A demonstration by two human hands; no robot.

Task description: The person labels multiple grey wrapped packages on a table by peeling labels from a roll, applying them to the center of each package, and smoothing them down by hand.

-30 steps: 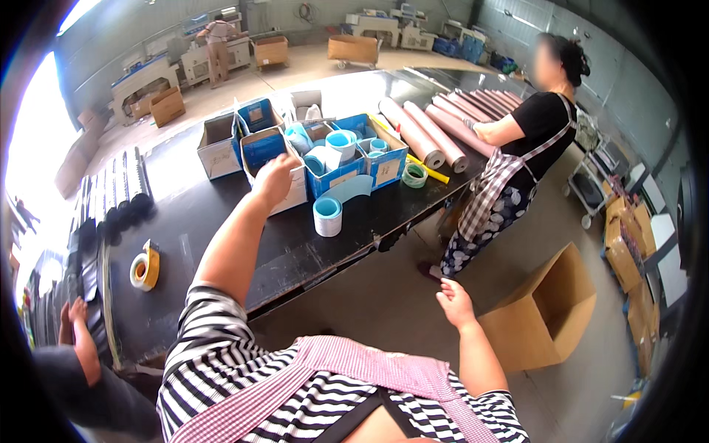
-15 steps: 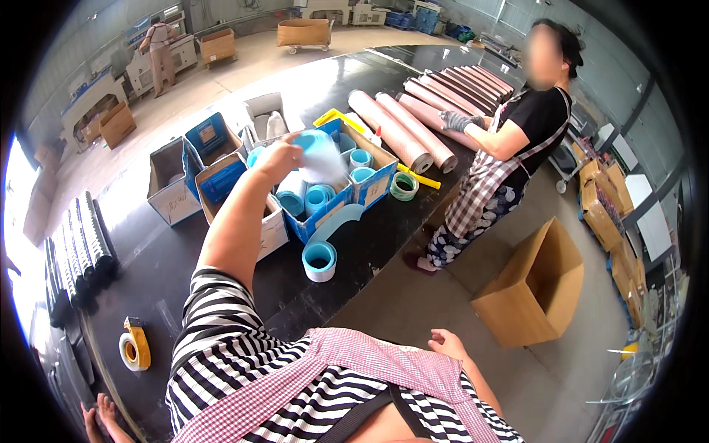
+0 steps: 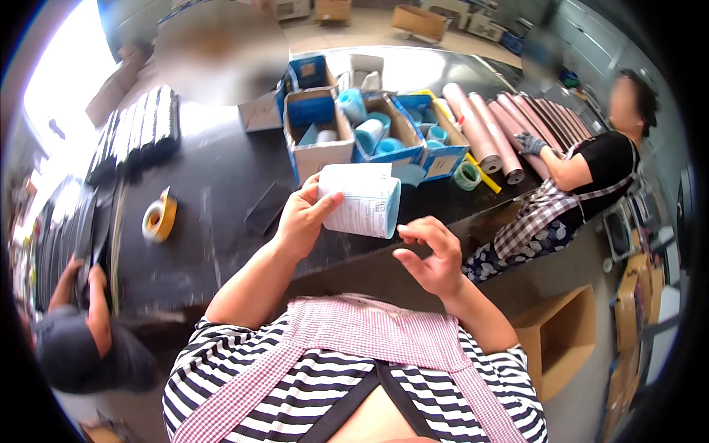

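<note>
My left hand (image 3: 303, 218) grips a white roll with a pale blue core (image 3: 362, 199), wrapped in printed paper, held just above the front edge of the black table (image 3: 214, 184). Its blue end faces right. My right hand (image 3: 428, 255) hovers just below and to the right of the roll, fingers curled apart, holding nothing. Behind the roll stand open blue and white cartons (image 3: 369, 129) with several more blue-cored rolls inside.
A yellow tape dispenser (image 3: 159, 218) lies on the table at left. Long pink tubes (image 3: 487, 133) lie at the far right, where a person in an apron (image 3: 569, 184) stands. An open brown carton (image 3: 561, 336) sits on the floor. Another person (image 3: 81, 332) crouches at lower left.
My left hand has brought a roll from the cartons back toward me. My right hand has risen from my side up to the roll.
</note>
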